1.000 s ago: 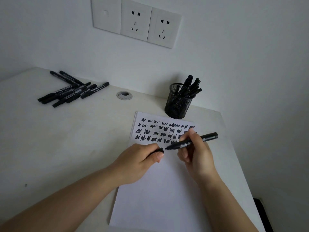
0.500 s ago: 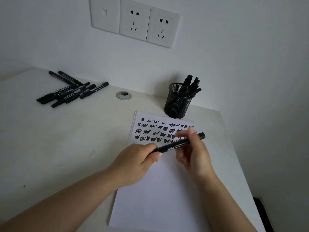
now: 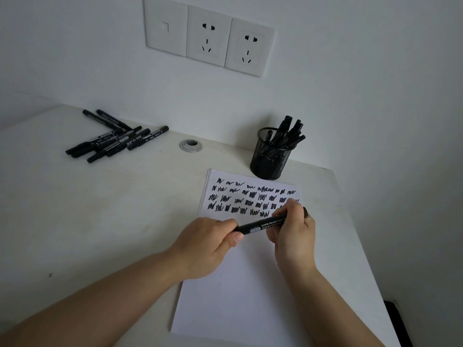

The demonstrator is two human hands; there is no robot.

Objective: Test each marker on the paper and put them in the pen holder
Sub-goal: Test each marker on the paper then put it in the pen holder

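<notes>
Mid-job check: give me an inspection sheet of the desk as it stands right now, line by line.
Surface: pale desk top, a small dark speck near its front left.
Job's things: white paper sheet with rows of black scribbles across its top; black wire-mesh pen holder behind it, several markers inside; loose pile of black markers at far left.
Clutter: round metal grommet set in the desk.
Grippers: left hand and right hand both grip one black marker above the paper; its tip is hidden in the left hand.
Cables: nothing seen.
Surroundings: white wall with three white socket plates; a dark object at the lower right edge, unclear.
</notes>
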